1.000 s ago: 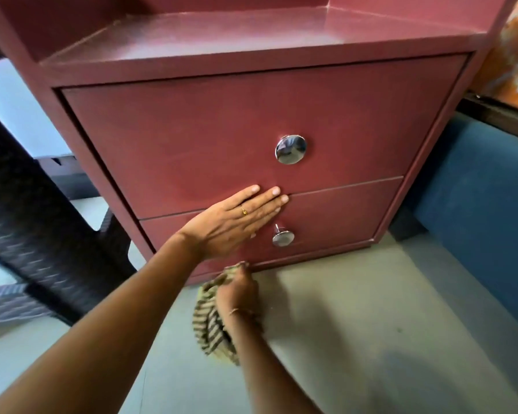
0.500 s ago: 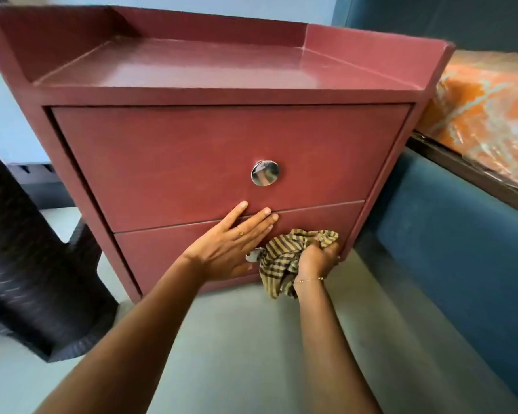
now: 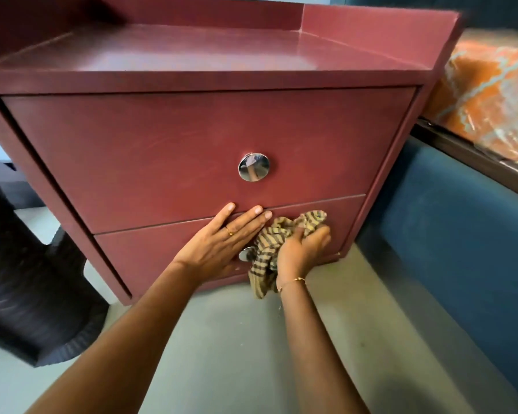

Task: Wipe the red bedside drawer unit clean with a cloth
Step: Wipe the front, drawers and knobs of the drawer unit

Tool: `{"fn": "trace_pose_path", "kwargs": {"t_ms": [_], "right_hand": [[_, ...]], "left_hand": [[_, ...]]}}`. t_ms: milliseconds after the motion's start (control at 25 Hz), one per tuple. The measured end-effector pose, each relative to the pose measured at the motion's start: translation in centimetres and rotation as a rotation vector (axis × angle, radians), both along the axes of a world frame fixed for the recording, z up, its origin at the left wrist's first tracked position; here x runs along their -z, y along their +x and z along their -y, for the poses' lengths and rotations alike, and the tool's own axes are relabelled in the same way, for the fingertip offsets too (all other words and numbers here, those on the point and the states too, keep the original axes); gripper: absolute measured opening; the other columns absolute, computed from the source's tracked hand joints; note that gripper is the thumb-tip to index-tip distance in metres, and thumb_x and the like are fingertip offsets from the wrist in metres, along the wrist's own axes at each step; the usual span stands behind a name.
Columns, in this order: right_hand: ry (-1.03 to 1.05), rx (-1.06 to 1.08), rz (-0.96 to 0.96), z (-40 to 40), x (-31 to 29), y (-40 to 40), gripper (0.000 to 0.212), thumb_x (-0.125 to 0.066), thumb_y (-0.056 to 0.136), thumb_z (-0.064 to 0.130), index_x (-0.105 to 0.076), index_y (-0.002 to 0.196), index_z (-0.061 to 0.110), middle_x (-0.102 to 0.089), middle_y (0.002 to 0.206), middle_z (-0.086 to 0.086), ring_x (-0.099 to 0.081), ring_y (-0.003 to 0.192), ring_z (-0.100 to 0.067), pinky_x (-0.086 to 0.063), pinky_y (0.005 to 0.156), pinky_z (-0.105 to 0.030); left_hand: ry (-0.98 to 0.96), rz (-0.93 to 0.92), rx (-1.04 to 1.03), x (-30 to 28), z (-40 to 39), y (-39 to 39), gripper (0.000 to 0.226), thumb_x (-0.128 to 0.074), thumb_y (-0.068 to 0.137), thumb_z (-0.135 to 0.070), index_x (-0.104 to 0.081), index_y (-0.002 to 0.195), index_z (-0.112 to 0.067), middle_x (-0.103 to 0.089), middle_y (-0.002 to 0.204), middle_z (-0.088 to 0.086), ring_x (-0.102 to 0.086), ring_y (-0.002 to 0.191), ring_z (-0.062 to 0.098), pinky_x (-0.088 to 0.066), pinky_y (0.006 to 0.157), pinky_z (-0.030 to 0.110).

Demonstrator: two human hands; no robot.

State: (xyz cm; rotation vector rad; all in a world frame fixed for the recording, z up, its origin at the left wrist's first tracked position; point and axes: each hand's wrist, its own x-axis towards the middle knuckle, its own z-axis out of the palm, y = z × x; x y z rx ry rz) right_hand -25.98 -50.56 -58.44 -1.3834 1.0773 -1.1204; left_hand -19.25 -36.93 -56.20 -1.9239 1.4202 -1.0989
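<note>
On the grey floor (image 3: 251, 339) in front of us stood the red drawer unit (image 3: 192, 135), with two drawers closed one above the other. We kept our left hand (image 3: 222, 243) flat on its front, the fingers straight and spread a little, the fingertips (image 3: 229, 207) reaching over the gap onto the upper drawer (image 3: 132, 150) while the palm lay on the lower drawer (image 3: 150, 255). This hand held nothing, and it covered part of the lower round metal knob (image 3: 245, 254). Our right hand (image 3: 304, 249) was just beside it, with the fingers curled around the striped cloth (image 3: 277, 234), which was bunched and pressed against the right part of the lower drawer; one end of the cloth hung down toward the floor. The upper knob (image 3: 254, 167) was shiny and free. At the left of the unit we saw a dark woven piece of furniture (image 3: 27, 294), and at the right a blue panel (image 3: 461, 249) with an orange patterned cover (image 3: 491, 94) above it.
</note>
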Motion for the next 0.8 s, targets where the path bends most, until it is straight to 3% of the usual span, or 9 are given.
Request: {"fn": "trace_pose_path", "kwargs": {"t_ms": [120,240,320,400,480,600,680,800], "right_hand": [[-0.266,0.015,-0.097,-1.7,-1.6,-0.4,0.016,-0.053,0.079,-0.006,-0.050,0.095,-0.008,-0.048,0.107,-0.029,-0.044,0.098,-0.037,-0.027,0.083,-0.036],[0.016,0.098,-0.140,2.9,0.7,-1.2,0.029,-0.043,0.088,0.000,-0.045,0.116,-0.008,-0.044,0.125,-0.030,-0.043,0.114,-0.041,-0.029,0.093,-0.038],[0.184,0.118,-0.151,6.3,0.4,-1.8,0.037,-0.039,0.093,0.010,-0.040,0.128,-0.001,-0.040,0.133,-0.025,-0.044,0.118,-0.040,-0.035,0.094,-0.040],[0.057,0.147,-0.215,6.3,-1.5,-1.4,0.038,-0.042,0.093,0.015,-0.041,0.128,0.001,-0.042,0.132,-0.023,-0.045,0.117,-0.039,-0.036,0.091,-0.042],[-0.202,0.142,-0.175,2.8,-3.2,-0.6,0.030,-0.048,0.087,0.013,-0.051,0.112,-0.003,-0.050,0.115,-0.027,-0.050,0.103,-0.039,-0.033,0.082,-0.041],[-0.395,0.052,-0.172,-1.4,-0.2,-0.2,0.024,-0.052,0.074,0.001,-0.055,0.096,-0.008,-0.052,0.099,-0.030,-0.053,0.087,-0.042,-0.036,0.078,-0.042],[-0.287,-0.017,-0.271,-0.5,3.4,-0.8,0.022,-0.051,0.076,-0.006,-0.051,0.097,-0.008,-0.049,0.103,-0.032,-0.052,0.091,-0.046,-0.039,0.079,-0.045],[0.145,-0.059,-0.271,2.1,5.5,-1.2,0.029,-0.044,0.091,0.008,-0.041,0.117,-0.005,-0.042,0.122,-0.031,-0.046,0.108,-0.047,-0.040,0.090,-0.047]], "left_hand": [[0.002,0.048,-0.018,0.7,0.1,0.2,0.114,-0.053,0.077,-0.061,0.012,0.146,0.002,0.009,0.155,0.012,0.005,0.141,0.031,0.011,0.114,0.053],[0.012,0.047,-0.020,0.4,0.4,0.2,0.125,-0.060,0.069,-0.066,0.012,0.145,0.004,0.000,0.155,0.004,-0.006,0.142,0.024,0.009,0.113,0.052],[0.017,0.055,-0.019,0.2,0.3,0.0,0.128,-0.063,0.067,-0.066,0.011,0.145,0.003,0.000,0.155,0.000,-0.003,0.143,0.019,0.007,0.113,0.052],[0.028,0.062,-0.035,0.4,0.3,-0.2,0.128,-0.064,0.067,-0.066,0.010,0.146,0.003,0.003,0.154,-0.001,0.001,0.142,0.017,0.008,0.114,0.053],[0.029,0.061,-0.030,0.3,0.3,-0.2,0.126,-0.064,0.068,-0.063,0.010,0.145,0.003,0.003,0.154,0.000,-0.002,0.143,0.021,0.008,0.114,0.053],[0.027,0.061,-0.048,0.3,0.3,-0.3,0.120,-0.062,0.071,-0.057,0.011,0.145,0.003,-0.001,0.155,0.003,-0.003,0.143,0.026,0.008,0.114,0.052],[0.027,0.072,-0.035,-0.4,0.1,-0.4,0.113,-0.062,0.074,-0.054,0.005,0.147,0.000,0.000,0.156,0.004,-0.001,0.144,0.023,0.008,0.114,0.051],[0.100,0.121,0.004,-0.5,-0.6,-0.4,0.088,-0.053,0.082,-0.045,-0.009,0.148,-0.007,0.005,0.155,0.009,0.005,0.142,0.026,0.010,0.114,0.052]]}}
